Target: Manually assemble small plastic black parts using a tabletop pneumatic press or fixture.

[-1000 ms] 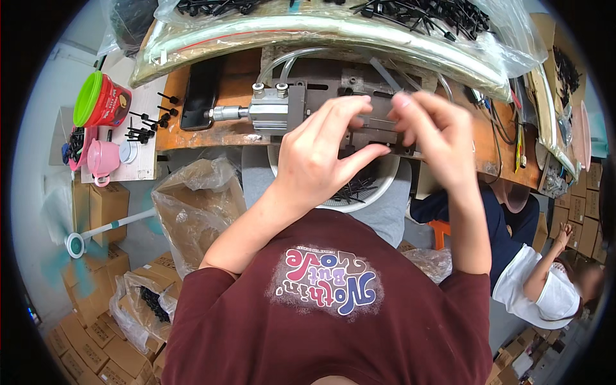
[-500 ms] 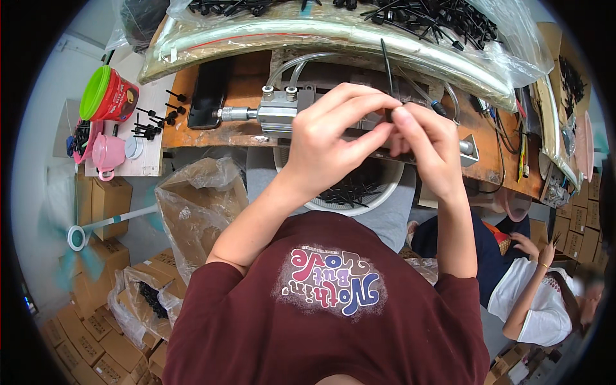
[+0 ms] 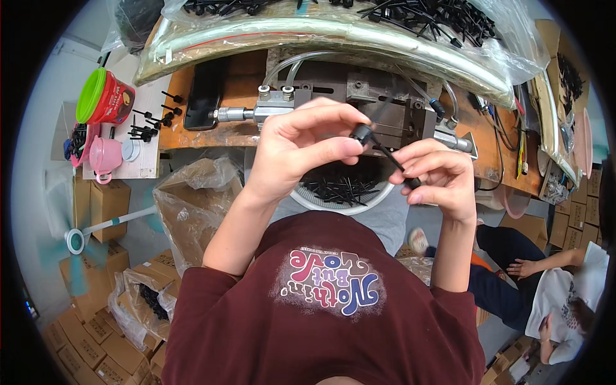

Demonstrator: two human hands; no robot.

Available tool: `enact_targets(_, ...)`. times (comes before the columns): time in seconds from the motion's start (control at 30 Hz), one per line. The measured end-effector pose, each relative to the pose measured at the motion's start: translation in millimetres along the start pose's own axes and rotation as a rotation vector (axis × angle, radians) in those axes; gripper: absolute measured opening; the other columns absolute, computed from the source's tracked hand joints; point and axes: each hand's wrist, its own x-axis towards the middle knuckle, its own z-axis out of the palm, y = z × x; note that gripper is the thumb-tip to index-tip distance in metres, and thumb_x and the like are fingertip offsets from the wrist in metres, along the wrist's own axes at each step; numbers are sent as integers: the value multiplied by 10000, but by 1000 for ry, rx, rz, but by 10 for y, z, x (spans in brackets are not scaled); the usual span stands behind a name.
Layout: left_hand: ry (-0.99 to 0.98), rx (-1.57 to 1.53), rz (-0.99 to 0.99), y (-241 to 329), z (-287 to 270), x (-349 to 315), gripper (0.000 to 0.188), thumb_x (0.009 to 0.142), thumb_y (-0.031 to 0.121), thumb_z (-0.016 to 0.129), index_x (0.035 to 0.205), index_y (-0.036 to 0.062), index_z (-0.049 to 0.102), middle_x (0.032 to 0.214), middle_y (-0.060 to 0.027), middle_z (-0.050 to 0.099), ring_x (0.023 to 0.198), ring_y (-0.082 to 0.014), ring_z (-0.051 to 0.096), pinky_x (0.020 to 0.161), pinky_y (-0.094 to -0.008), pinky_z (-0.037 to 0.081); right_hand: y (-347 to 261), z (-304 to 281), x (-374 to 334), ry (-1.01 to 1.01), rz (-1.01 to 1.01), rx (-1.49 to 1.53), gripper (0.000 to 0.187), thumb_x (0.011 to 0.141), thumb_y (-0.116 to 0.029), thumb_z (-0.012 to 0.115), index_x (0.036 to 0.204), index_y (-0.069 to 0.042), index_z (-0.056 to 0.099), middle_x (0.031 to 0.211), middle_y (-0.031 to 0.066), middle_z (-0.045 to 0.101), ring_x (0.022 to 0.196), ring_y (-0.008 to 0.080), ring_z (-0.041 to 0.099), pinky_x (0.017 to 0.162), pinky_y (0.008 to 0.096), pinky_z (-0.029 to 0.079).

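Head view: my left hand (image 3: 301,151) pinches the round black cap end of a slim black plastic part (image 3: 378,146) between thumb and forefinger, other fingers half curled. My right hand (image 3: 436,176) is closed round the thin stem's lower end. The part hangs in the air above the white basin (image 3: 340,204) of like pieces, just off the worktop's (image 3: 237,90) near edge, in front of the metal fixture (image 3: 359,96). I judge it light, stiff and smooth; the stem looks liable to snap, so hold it at the cap. Whether cap and stem are joined, I cannot tell. Against half a second ago, my hands have drawn apart and come down toward me, exposing the stem.
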Motion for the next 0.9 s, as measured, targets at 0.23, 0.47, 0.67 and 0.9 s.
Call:
enact_targets(0.23,1,799,270,-53,37,-87,238,775,-24,764,1011,-15,735,1197,-139,675,987,-197,682,767,-293,594,102,-224,-176,133,9,118,360,663,99,814,992,77,668,1186,244,622,958,300,715,762,328,630)
enact_targets(0.47,-64,1451,373,-605,88,-239,228,752,72,766,964,39,686,1279,-111,657,788,-242,698,689,-329,559,204,-105,-156,300,-107,-216,350,656,111,819,962,50,660,1046,134,606,886,166,690,708,256,575)
enact_targets(0.67,-119,1547,341,-593,102,-103,246,739,97,778,967,59,695,1296,-99,652,633,-230,659,625,-311,546,178,136,-182,423,-53,-223,285,721,169,758,973,99,645,1038,123,595,828,177,718,702,228,584)
enact_targets(0.9,-168,1546,283,-482,108,-98,241,768,149,785,984,74,709,1242,-85,678,621,-217,670,601,-311,550,220,278,-108,427,-194,-801,273,764,72,764,1020,44,673,1145,150,627,964,229,698,807,318,607)
